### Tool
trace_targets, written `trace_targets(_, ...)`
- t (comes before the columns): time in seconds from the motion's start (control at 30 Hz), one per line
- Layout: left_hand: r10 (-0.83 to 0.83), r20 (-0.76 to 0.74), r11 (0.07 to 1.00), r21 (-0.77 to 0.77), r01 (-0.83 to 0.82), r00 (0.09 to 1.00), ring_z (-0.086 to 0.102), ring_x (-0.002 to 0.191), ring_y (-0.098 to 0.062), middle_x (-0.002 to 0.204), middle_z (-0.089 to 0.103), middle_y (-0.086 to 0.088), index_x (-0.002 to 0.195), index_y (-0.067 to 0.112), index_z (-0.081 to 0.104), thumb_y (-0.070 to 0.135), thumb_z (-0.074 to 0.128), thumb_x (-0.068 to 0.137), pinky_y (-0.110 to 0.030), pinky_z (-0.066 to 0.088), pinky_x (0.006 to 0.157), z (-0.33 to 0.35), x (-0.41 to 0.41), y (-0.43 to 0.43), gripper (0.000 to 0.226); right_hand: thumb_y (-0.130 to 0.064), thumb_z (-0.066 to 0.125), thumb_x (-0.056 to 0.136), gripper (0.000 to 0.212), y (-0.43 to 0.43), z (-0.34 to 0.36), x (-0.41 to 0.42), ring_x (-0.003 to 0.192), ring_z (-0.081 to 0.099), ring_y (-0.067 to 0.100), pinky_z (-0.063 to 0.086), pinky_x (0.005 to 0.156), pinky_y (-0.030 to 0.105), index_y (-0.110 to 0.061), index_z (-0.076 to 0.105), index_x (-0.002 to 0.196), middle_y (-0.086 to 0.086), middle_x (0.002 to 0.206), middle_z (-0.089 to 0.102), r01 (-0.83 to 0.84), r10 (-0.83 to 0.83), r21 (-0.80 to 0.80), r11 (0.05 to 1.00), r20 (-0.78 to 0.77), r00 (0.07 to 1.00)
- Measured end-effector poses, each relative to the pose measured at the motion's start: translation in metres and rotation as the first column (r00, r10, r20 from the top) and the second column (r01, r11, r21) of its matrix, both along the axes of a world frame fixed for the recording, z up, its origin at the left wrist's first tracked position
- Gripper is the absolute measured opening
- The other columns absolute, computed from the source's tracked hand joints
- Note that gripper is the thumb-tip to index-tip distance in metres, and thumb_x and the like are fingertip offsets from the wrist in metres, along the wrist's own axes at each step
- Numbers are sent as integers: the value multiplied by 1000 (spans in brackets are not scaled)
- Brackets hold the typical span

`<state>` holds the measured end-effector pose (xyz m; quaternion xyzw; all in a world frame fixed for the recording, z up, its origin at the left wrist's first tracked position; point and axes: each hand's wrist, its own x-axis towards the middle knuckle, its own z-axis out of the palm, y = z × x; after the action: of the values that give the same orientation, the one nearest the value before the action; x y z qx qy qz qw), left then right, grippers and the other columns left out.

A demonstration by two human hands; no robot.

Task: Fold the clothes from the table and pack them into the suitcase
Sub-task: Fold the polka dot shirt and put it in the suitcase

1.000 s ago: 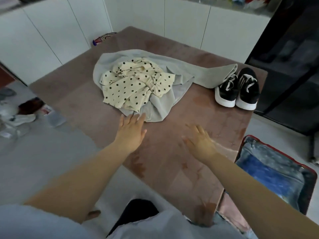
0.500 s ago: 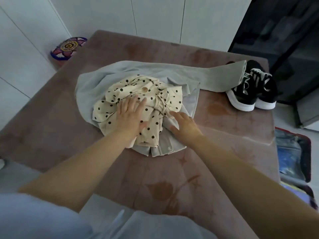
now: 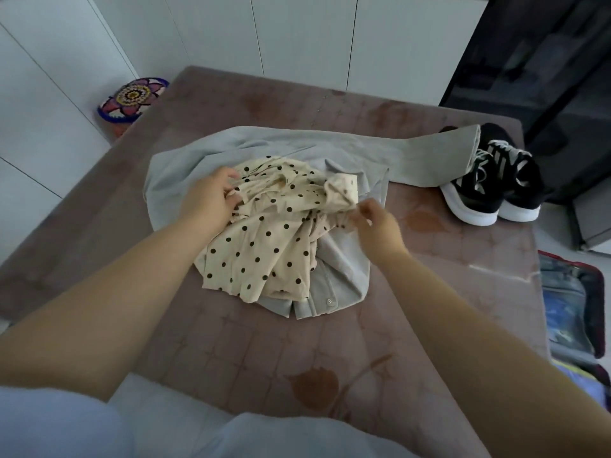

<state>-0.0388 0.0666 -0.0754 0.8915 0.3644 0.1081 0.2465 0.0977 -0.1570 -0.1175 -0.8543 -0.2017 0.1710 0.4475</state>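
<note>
A crumpled cream garment with black polka dots (image 3: pixel 264 246) lies on top of a pale grey shirt (image 3: pixel 344 160) in the middle of the brown table (image 3: pixel 211 342). My left hand (image 3: pixel 208 200) grips the dotted cloth at its left upper edge. My right hand (image 3: pixel 373 223) pinches a gathered fold of the same garment at its right side. The grey shirt's sleeve stretches right, up to the shoes. An open suitcase (image 3: pixel 575 312) with blue and denim cloth inside lies on the floor at the right.
A pair of black sneakers with white soles (image 3: pixel 496 190) stands at the table's right far corner. A colourful round cushion (image 3: pixel 132 97) sits beyond the left far edge. White cabinets run behind; a dark glass unit stands at the right.
Both hands went from lying flat on the pile to taking hold of the dotted garment, which is now bunched up and partly lifted between them.
</note>
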Motion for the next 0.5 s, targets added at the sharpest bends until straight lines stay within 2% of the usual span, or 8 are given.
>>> trace_targets(0.07, -21, 92, 999, -24, 23, 996, 56, 106, -24, 116, 61, -6, 115, 19, 59, 15, 53, 93, -33, 42, 90, 13, 5, -5, 24, -25, 50, 96, 11, -33, 12, 11, 71, 52, 8, 41, 63, 15, -17, 53, 89, -8, 79, 58, 149, -137, 185, 971, -75, 988)
trace_targets(0.13, -85, 145, 996, 14, 84, 986, 57, 101, -19, 112, 62, 3, 113, 25, 60, 20, 48, 95, -34, 44, 89, 30, 13, -15, 22, -24, 50, 96, 13, -72, 24, 20, 69, 54, 6, 45, 68, 19, -20, 52, 83, -8, 76, 61, 269, -216, 337, 902, -187, 958)
trace_targets(0.2, -189, 160, 982, 8, 190, 969, 53, 84, -10, 102, 59, 8, 112, 29, 59, 21, 45, 97, -28, 42, 78, 50, 24, -34, 22, -19, 53, 95, 15, -112, 36, 28, 71, 59, 4, 50, 76, 21, -21, 54, 80, -9, 71, 66, 330, -249, 426, 842, -237, 939)
trace_targets(0.27, -309, 145, 946, -51, 319, 940, 49, 73, -4, 92, 57, 9, 111, 26, 59, 18, 45, 98, -22, 36, 67, 70, 37, -58, 21, -24, 58, 91, 13, -150, 48, 30, 68, 61, 1, 52, 74, 18, -20, 54, 79, -11, 65, 66, 348, -262, 471, 811, -240, 935)
trace_targets(0.3, -382, 132, 914, -93, 396, 914, 52, 75, -6, 92, 58, 7, 109, 26, 60, 17, 46, 97, -22, 37, 64, 80, 44, -72, 20, -27, 59, 86, 12, -171, 55, 30, 66, 61, 0, 52, 71, 16, -20, 54, 78, -12, 64, 66, 353, -259, 500, 791, -249, 933)
trace_targets(0.37, -513, 94, 836, -174, 521, 853, 59, 90, -20, 101, 63, -1, 99, 34, 61, 18, 50, 96, -24, 42, 75, 95, 54, -90, 20, -29, 61, 80, 10, -206, 66, 27, 61, 61, -1, 51, 63, 13, -23, 58, 71, -12, 61, 64, 346, -222, 557, 755, -279, 934)
trace_targets(0.43, -580, 101, 783, -202, 588, 808, 60, 94, -26, 103, 66, -5, 91, 40, 60, 18, 55, 93, -33, 44, 84, 101, 72, -110, 23, -33, 63, 73, 12, -242, 69, 23, 56, 58, -3, 48, 58, 9, -25, 61, 64, -13, 57, 62, 332, -234, 526, 783, -246, 941)
trace_targets(0.5, -575, 179, 771, -209, 601, 799, 60, 92, -24, 98, 64, 2, 99, 32, 62, 14, 59, 90, -35, 46, 87, 96, 97, -132, 21, -19, 60, 85, 20, -274, 56, 21, 51, 55, -5, 42, 54, 5, -22, 59, 65, -16, 53, 61, 315, -280, 339, 886, -149, 948)
